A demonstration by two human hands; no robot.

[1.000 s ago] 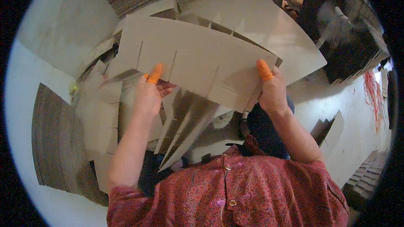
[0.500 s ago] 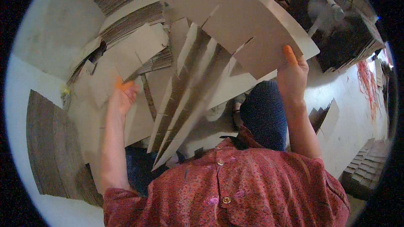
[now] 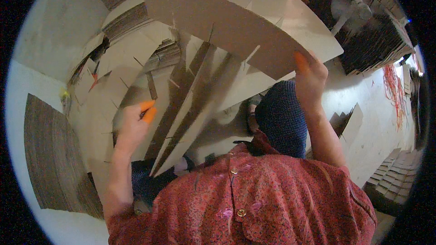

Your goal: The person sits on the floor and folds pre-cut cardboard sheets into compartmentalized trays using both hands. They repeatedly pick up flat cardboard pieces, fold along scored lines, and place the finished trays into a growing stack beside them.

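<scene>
Seeing left hand (image 3: 136,120) gone from the cardboard sheet (image 3: 236,22) | curled beside slotted pieces (image 3: 96,115), contents I can't tell | right hand (image 3: 312,76) pinching sheet, now its sole support

Shirt (image 3: 272,190): red, speckled
Trousers (image 3: 282,120): dark blue, dotted
Finger covers (image 3: 301,62): orange
Cardboard sheet (image 3: 240,27): brown
Strands (image 3: 393,84), 3 o'clock: red

Red patterned shirt (image 3: 195,199); round buttons (image 3: 241,213); orange finger covers (image 3: 300,62); dark textured trousers (image 3: 281,120)
</scene>
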